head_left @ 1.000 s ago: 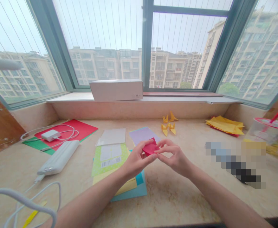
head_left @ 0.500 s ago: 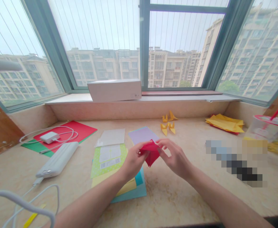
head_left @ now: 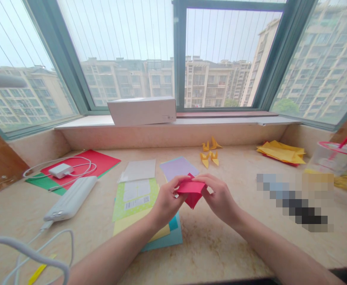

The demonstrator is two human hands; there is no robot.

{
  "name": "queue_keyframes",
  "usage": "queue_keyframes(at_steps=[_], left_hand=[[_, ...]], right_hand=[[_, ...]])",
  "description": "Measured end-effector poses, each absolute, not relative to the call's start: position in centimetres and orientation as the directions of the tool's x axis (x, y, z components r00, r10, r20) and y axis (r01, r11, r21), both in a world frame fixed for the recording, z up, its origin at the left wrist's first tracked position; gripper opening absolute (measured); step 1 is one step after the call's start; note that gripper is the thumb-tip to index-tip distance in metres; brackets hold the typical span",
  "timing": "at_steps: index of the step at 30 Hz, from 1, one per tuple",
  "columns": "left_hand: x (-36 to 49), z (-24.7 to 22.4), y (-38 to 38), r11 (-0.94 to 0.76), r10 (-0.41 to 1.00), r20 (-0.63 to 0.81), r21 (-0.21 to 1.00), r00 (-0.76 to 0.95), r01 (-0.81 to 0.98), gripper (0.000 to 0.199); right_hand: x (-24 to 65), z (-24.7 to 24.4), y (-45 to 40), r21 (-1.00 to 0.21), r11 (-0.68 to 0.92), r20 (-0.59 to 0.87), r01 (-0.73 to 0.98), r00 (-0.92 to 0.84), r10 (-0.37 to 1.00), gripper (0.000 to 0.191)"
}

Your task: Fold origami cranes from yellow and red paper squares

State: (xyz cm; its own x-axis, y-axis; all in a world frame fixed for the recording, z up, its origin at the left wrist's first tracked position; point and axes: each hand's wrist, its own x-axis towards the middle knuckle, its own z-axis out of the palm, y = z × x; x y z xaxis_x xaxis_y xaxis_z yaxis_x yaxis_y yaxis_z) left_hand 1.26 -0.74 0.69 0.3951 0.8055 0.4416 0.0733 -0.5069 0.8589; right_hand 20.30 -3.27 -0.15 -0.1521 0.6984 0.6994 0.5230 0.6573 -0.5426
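Observation:
Between my two hands is a folded red paper, a flap spread across its top and a point hanging down. My left hand pinches its left edge, and my right hand grips the right edge between thumb and fingers. Beyond them on the counter stand several small yellow folded paper figures. A lilac sheet lies just behind my left hand. Under my left forearm are a green patterned packet and pale yellow and blue sheets.
At the left, a white power bank and a charger with looping cables lie by red and green sheets. A white box rests on the sill. Yellow papers and a lidded cup are at the right.
The red paper has turned so that its upper flap now lies wide and flat. My right hand has closed in on its right edge, its fingers less raised than before.

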Motion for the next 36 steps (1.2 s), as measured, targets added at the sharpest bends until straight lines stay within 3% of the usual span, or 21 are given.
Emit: queue_keyframes(at_steps=[8,12,16,19,22,27,32,36], left_hand=[[1.5,0.1,-1.0,-0.659,0.745,0.566,0.704,0.352,0.264,0.029],[1.5,-0.2,-0.9,-0.589,0.794,0.518,0.785,0.319,0.192,0.036],[1.6,0.5,-1.2,-0.447,0.862,0.409,0.892,0.300,0.071,0.026],[1.7,1.1,-1.7,-0.414,0.877,0.377,0.908,0.297,0.070,0.015],[1.9,1.3,-2.1,-0.391,0.874,0.352,0.919,0.334,0.054,0.016],[2.0,1.1,-1.9,-0.325,0.910,0.321,0.945,0.261,-0.029,0.017],[2.3,1.2,-1.7,-0.246,0.948,0.273,0.954,0.164,-0.171,0.019],[2.3,1.3,-2.1,-0.173,0.946,0.216,0.967,0.243,-0.188,0.024]], right_hand=[[19.7,-0.1,-3.7,-0.508,0.697,0.717,0.507,-0.200,0.668,0.025],[19.5,0.0,-3.9,-0.528,0.693,0.701,0.490,-0.209,0.682,0.021],[19.4,0.3,-4.1,-0.633,0.604,0.653,0.484,-0.083,0.752,0.010],[19.3,0.3,-4.1,-0.708,0.561,0.610,0.430,-0.028,0.792,0.006],[19.2,0.1,-4.0,-0.740,0.533,0.585,0.410,0.003,0.811,0.003],[18.7,-0.3,-4.1,-0.774,0.512,0.570,0.373,0.060,0.819,0.015],[17.9,-0.3,-4.4,-0.776,0.542,0.569,0.322,-0.010,0.822,0.023],[18.2,-0.3,-4.2,-0.797,0.495,0.528,0.345,0.000,0.849,0.024]])
